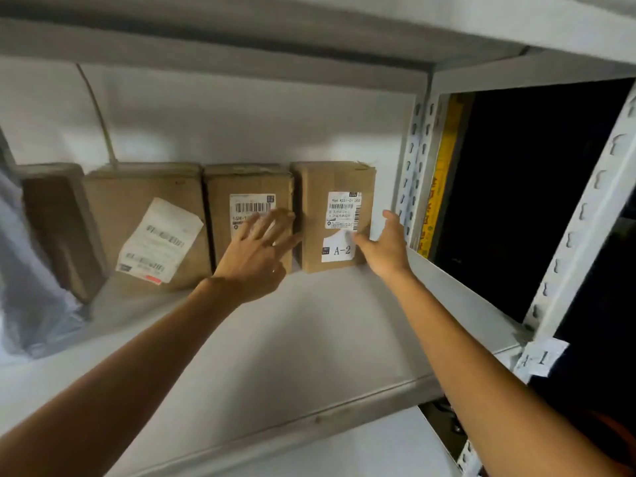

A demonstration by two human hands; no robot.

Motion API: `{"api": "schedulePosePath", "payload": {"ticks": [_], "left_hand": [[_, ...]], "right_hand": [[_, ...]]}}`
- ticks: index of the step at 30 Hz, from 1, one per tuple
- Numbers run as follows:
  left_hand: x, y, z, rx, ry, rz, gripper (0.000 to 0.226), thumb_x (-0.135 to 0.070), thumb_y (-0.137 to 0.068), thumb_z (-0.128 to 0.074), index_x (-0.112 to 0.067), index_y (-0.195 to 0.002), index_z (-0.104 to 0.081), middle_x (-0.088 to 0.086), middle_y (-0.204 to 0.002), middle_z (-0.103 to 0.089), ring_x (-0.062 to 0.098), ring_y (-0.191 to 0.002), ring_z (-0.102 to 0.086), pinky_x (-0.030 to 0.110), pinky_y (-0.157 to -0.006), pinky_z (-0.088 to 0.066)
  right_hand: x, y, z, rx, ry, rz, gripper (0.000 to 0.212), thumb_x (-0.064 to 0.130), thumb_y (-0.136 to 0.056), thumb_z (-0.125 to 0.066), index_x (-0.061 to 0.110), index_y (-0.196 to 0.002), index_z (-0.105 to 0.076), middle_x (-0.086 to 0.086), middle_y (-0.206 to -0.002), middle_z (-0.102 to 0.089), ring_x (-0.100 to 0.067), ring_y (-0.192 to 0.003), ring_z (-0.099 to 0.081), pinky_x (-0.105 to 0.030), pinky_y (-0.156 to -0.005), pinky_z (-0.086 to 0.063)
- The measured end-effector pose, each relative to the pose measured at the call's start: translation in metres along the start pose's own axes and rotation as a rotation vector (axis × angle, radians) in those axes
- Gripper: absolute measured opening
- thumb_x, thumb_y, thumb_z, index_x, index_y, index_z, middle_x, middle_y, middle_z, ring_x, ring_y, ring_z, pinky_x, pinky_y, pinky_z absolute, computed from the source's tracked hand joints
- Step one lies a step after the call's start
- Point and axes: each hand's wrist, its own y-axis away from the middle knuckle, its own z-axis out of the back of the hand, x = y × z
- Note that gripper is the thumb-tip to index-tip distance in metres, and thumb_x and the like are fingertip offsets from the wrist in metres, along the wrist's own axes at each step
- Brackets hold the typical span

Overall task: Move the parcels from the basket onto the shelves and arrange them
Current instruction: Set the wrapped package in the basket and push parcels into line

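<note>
Several brown cardboard parcels stand upright in a row against the back wall of a grey metal shelf (309,339). The rightmost parcel (320,215) carries a white label and an "A-2" sticker. My right hand (385,246) is at its right edge, thumb against the front and fingers stretched beside it. The parcel next to it (247,187) has a barcode label. My left hand (258,246) lies flat on its front with fingers spread. Further left stand a wider parcel (144,218) with a loose white label and a darker one (58,228).
A grey plastic bag (31,287) sits at the far left of the shelf. A perforated steel upright (413,166) bounds the shelf on the right, with a dark bay and a yellow strip (440,187) beyond. An "A-1" tag (540,359) marks the front post.
</note>
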Motion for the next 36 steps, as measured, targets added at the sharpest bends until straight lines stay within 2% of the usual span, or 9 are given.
{"api": "schedulePosePath", "payload": {"ticks": [2, 4, 7, 12, 16, 21, 24, 26, 36], "left_hand": [[0.002, -0.003, -0.009, 0.005, -0.028, -0.009, 0.071, -0.024, -0.085, -0.06, -0.03, -0.149, -0.029, 0.004, -0.16, -0.016, 0.024, -0.145, 0.005, 0.047, -0.119, 0.003], [0.004, -0.002, -0.016, 0.025, -0.103, -0.021, 0.074, -0.022, -0.083, -0.062, -0.032, -0.149, -0.029, 0.005, -0.161, -0.012, 0.026, -0.145, 0.008, 0.05, -0.119, 0.0], [0.009, -0.003, -0.022, -0.041, -0.174, -0.07, 0.073, -0.017, -0.074, -0.073, -0.023, -0.141, -0.046, 0.013, -0.153, -0.031, 0.034, -0.143, -0.019, 0.055, -0.115, -0.021], [0.013, -0.004, -0.025, -0.149, -0.232, -0.051, 0.071, -0.015, -0.072, -0.071, -0.009, -0.139, -0.048, 0.017, -0.143, -0.043, 0.035, -0.134, -0.034, 0.051, -0.11, -0.027], [0.007, -0.013, -0.024, -0.178, -0.239, -0.036, 0.083, -0.019, -0.071, -0.073, -0.02, -0.145, -0.035, 0.023, -0.141, -0.043, 0.042, -0.128, -0.04, 0.054, -0.107, -0.025], [-0.015, -0.038, -0.028, -0.195, -0.219, -0.105, 0.081, -0.025, -0.067, -0.079, -0.025, -0.14, -0.046, 0.015, -0.152, -0.031, 0.037, -0.139, -0.017, 0.059, -0.111, -0.014], [-0.015, -0.041, -0.033, -0.189, -0.221, -0.103, 0.076, -0.034, -0.069, -0.073, -0.024, -0.14, -0.048, 0.01, -0.155, -0.029, 0.033, -0.144, -0.012, 0.055, -0.115, -0.007], [-0.011, -0.039, -0.035, -0.175, -0.241, -0.11, 0.078, -0.039, -0.073, -0.072, -0.025, -0.143, -0.044, 0.008, -0.156, -0.027, 0.031, -0.145, -0.011, 0.055, -0.116, -0.008], [0.012, -0.02, -0.027, -0.146, -0.331, -0.131, 0.08, -0.044, -0.079, -0.07, -0.027, -0.148, -0.033, 0.007, -0.158, -0.021, 0.03, -0.145, -0.004, 0.051, -0.115, 0.008]], "right_hand": [[-0.007, -0.013, -0.009, 0.015, -0.05, -0.012, 0.086, 0.026, -0.084, -0.075, 0.006, -0.149, -0.024, -0.013, -0.151, -0.033, -0.026, -0.138, -0.037, -0.033, -0.113, -0.031], [-0.012, -0.02, -0.021, 0.049, -0.071, -0.026, 0.078, 0.026, -0.083, -0.076, 0.007, -0.144, -0.033, -0.014, -0.14, -0.044, -0.024, -0.122, -0.05, -0.039, -0.107, -0.04], [-0.016, -0.026, -0.031, 0.027, -0.034, -0.005, 0.067, 0.033, -0.078, -0.079, 0.011, -0.13, -0.044, -0.008, -0.124, -0.046, -0.016, -0.095, -0.054, -0.037, -0.092, -0.05], [-0.018, -0.032, -0.034, 0.037, -0.067, 0.069, 0.07, 0.041, -0.072, -0.082, 0.014, -0.125, -0.044, -0.001, -0.115, -0.048, -0.019, -0.102, -0.057, -0.041, -0.09, -0.05], [-0.022, -0.036, -0.028, 0.081, -0.106, 0.079, 0.061, 0.044, -0.074, -0.08, 0.02, -0.12, -0.048, -0.003, -0.12, -0.059, -0.019, -0.103, -0.061, -0.044, -0.091, -0.052], [-0.024, -0.04, -0.018, 0.133, -0.16, 0.096, 0.044, 0.032, -0.082, -0.076, 0.022, -0.116, -0.051, 0.007, -0.107, -0.059, -0.019, -0.102, -0.062, -0.022, -0.075, -0.05], [-0.025, -0.044, -0.014, 0.191, -0.205, 0.064, 0.054, 0.029, -0.085, -0.074, 0.02, -0.133, -0.048, 0.001, -0.123, -0.06, -0.019, -0.114, -0.059, -0.037, -0.091, -0.053], [-0.023, -0.042, -0.015, 0.202, -0.254, 0.044, 0.061, 0.027, -0.085, -0.074, 0.023, -0.14, -0.046, 0.0, -0.132, -0.059, -0.015, -0.118, -0.057, -0.039, -0.1, -0.05], [-0.012, -0.028, -0.029, 0.259, -0.372, -0.004, 0.046, 0.02, -0.086, -0.074, 0.031, -0.125, -0.054, -0.003, -0.117, -0.068, -0.021, -0.112, -0.064, -0.051, -0.096, -0.051]]}}
